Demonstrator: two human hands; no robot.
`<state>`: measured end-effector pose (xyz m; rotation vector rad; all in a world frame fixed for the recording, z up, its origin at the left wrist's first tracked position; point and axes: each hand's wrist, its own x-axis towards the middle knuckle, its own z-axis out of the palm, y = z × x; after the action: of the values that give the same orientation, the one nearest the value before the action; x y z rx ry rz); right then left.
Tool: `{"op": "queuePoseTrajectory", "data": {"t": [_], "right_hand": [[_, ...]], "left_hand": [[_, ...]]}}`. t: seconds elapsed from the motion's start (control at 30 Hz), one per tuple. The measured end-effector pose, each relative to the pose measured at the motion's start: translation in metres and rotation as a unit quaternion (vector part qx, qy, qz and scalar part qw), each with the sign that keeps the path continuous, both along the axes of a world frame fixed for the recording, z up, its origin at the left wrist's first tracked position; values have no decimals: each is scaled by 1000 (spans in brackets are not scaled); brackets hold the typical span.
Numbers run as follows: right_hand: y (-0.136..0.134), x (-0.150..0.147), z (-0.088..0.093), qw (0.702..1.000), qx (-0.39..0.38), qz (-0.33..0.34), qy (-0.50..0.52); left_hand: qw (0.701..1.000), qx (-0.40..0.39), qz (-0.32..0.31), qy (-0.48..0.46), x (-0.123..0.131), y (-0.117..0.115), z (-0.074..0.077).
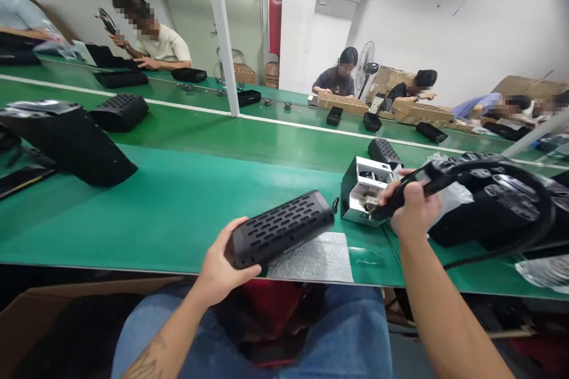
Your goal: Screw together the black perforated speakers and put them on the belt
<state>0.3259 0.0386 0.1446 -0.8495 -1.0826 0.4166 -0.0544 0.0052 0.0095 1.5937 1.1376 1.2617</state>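
Observation:
My left hand (222, 269) grips the near end of a black perforated casing (284, 226), holding it tilted just above a grey foam pad (317, 260) at the table's front edge. My right hand (411, 204) is closed around a black corded tool (402, 192) whose tip points into a small silver metal box (362, 189). The tool's thick cable (528, 189) loops off to the right.
The green table (178, 201) carries a large black housing (75, 142) at left, more perforated casings (119, 111) and a heap of black parts (493, 201) at right. A white post (222, 35) stands behind. Other people work at the far side. A cardboard box (53, 320) sits by my knees.

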Motion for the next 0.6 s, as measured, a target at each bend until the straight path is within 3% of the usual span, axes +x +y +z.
{"op": "queuePoseTrajectory", "data": {"t": [0.1,0.23,0.4,0.6], "right_hand": [[20,21,8,996,52,-69,-5],[39,31,-6,997,34,-47,-47],[25,31,-16,999,-2,10,-31],[-17,31,9,998,9,65,2]], "left_hand": [[993,5,-115,18,15,-3,9],[977,6,-203,72,31,6,17],[971,52,-207,112,36,10,4],[968,128,-176,126,42,3,-14]]}}
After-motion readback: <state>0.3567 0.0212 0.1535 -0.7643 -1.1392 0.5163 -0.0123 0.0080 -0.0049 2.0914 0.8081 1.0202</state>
